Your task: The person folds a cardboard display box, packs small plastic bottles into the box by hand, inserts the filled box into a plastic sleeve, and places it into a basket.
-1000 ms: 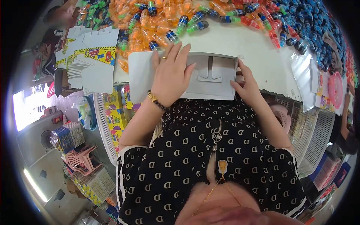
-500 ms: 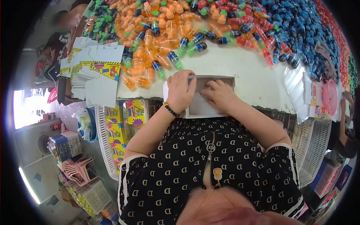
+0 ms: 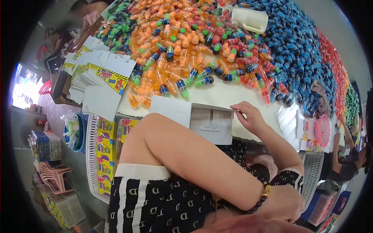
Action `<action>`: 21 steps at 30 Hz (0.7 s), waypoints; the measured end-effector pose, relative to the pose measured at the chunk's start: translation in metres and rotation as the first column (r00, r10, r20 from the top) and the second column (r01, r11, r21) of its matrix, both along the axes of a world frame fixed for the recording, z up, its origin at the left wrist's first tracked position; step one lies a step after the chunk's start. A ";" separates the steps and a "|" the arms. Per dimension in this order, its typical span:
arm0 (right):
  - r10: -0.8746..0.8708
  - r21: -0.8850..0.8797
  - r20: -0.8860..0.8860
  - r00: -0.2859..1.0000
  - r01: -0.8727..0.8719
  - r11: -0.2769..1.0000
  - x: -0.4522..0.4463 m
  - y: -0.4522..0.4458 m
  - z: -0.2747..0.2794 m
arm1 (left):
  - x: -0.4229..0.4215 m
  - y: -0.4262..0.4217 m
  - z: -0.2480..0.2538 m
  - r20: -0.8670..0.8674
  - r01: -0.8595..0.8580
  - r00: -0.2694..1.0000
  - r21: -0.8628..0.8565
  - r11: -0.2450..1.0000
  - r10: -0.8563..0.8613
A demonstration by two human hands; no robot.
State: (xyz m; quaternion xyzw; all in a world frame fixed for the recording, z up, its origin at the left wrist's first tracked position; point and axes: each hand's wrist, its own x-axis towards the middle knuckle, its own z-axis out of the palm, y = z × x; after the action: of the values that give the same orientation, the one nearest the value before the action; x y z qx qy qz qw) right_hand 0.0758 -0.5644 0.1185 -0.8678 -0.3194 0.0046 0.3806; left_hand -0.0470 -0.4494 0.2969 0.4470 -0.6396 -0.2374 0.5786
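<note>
Cream-coloured tabletop (image 3: 229,93) stretches in front of the person, bearing a great heap of small bottles (image 3: 287,46) sorted loosely by colour: green, orange, red and blue, probably grouped so that each kind is easy to find. At the person's left, beside the near edge and lower down, a white basket (image 3: 91,155) holds yellow printed boxes (image 3: 105,167) in a row, likely standing that way to save room. Flat card blanks (image 3: 99,97) lie stacked at the left of the heap, seemingly kept within arm's reach. White and open side up, the box (image 3: 213,138) sits at the near edge, close to the body, its flap (image 3: 169,108) spread leftward, perhaps to leave the inside open to view. A pale jug (image 3: 258,21) lies on its side farther back. The right hand (image 3: 250,116) has its fingers loosely bent at the box's right corner; whether they pinch it, I cannot tell. Crossed over the chest, the left hand (image 3: 281,202) is near the right sleeve (image 3: 289,178), its fingers too hidden to judge. Smallest, a dark beaded bracelet (image 3: 261,202) circles its wrist.
</note>
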 end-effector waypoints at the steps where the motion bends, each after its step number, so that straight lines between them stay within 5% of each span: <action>1: -0.031 0.008 -0.006 0.999 0.031 0.999 -0.001 -0.006 -0.002 | -0.002 -0.002 -0.002 -0.041 0.067 0.997 -0.023 0.997 -0.068; 6: -0.109 0.051 -0.045 0.993 0.112 0.992 0.002 -0.038 -0.027 | -0.010 -0.006 -0.013 -0.243 0.386 0.877 -0.157 0.909 -0.414; 10: -0.041 -0.147 0.260 0.965 0.082 0.986 0.030 -0.062 -0.048 | -0.013 -0.008 -0.018 -0.358 0.589 0.660 -0.300 0.750 -0.661; 12: -0.019 -0.217 0.477 0.879 0.139 0.966 0.048 -0.068 -0.058 | -0.011 -0.006 -0.012 -0.415 0.582 0.626 -0.315 0.750 -0.660; 15: -0.142 -0.134 0.568 0.811 0.261 0.956 0.079 -0.068 -0.063 | 0.000 -0.001 -0.006 -0.515 0.555 0.560 -0.348 0.756 -0.649; 21: -0.464 0.147 0.635 0.618 0.493 0.857 0.160 -0.072 -0.052 | 0.025 0.002 -0.030 -0.385 0.575 0.691 -0.219 0.788 -0.612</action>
State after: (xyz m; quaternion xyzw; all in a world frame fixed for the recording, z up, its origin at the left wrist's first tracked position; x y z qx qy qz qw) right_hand 0.2357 -0.6364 0.0667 -0.8749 -0.1882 -0.3915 0.2143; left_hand -0.0224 -0.4476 0.2669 0.1274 -0.6119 -0.4792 0.6162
